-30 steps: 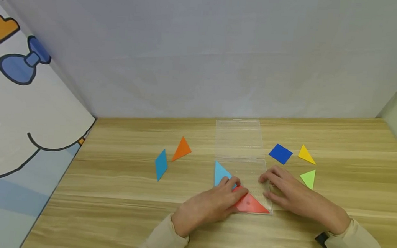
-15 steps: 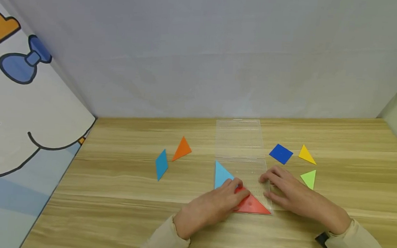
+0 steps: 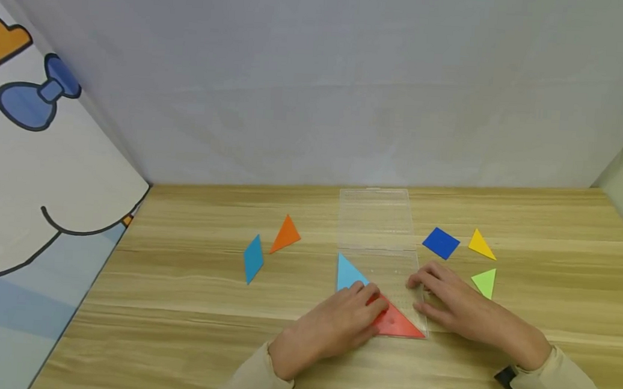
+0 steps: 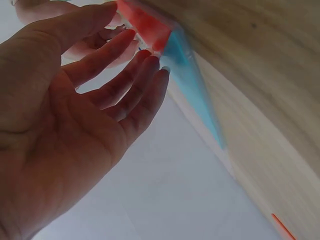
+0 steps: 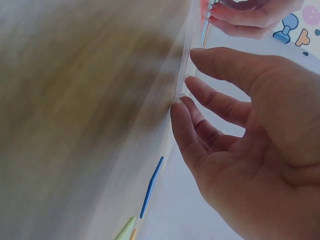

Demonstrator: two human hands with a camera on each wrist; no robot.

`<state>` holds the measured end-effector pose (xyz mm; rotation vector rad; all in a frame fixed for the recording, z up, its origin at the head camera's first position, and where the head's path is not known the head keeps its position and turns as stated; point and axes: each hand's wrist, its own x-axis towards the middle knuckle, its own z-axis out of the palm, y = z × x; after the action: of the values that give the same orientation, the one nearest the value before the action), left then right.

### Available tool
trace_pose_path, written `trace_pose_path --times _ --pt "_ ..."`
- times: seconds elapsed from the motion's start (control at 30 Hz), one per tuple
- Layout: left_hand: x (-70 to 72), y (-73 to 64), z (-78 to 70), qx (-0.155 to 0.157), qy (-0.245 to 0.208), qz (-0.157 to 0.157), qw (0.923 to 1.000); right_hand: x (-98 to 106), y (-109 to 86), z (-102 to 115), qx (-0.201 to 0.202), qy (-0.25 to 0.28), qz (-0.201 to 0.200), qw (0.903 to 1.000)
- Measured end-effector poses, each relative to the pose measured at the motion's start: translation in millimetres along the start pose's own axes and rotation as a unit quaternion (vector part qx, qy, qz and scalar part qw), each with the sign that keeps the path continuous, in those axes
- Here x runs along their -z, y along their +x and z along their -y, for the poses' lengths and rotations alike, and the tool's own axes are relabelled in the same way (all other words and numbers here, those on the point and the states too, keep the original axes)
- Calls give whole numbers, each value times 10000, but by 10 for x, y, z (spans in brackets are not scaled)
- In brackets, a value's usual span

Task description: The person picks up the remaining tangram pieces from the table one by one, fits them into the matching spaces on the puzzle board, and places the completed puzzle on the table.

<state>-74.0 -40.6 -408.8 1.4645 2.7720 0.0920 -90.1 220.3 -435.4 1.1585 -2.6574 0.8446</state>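
Observation:
In the head view a hinged clear plastic case lies open flat on the table. Its nearer half holds a light blue triangle on the left and a red triangle along the near edge. My left hand rests its fingertips on the red triangle and covers part of both pieces. The left wrist view shows its fingers lightly bent, touching the pieces from above. My right hand touches the case's right edge with its fingertips; in the right wrist view the thumb stands apart from the loosely bent fingers.
Left of the case lie an orange triangle and a blue parallelogram. To the right are a dark blue square, a yellow triangle and a lime green triangle. A white cloth wall stands behind the wooden table.
The red triangle has slid slightly right under my left fingers, its sharp corner now at the case's near right corner. My right hand has stayed at the edge.

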Motion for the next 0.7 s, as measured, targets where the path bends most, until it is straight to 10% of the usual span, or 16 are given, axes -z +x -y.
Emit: trace_pose_path --times 0.7 --pt "-110 -213 165 275 -448 -680 9963 10 -9 -4 -61 91 25 9999"
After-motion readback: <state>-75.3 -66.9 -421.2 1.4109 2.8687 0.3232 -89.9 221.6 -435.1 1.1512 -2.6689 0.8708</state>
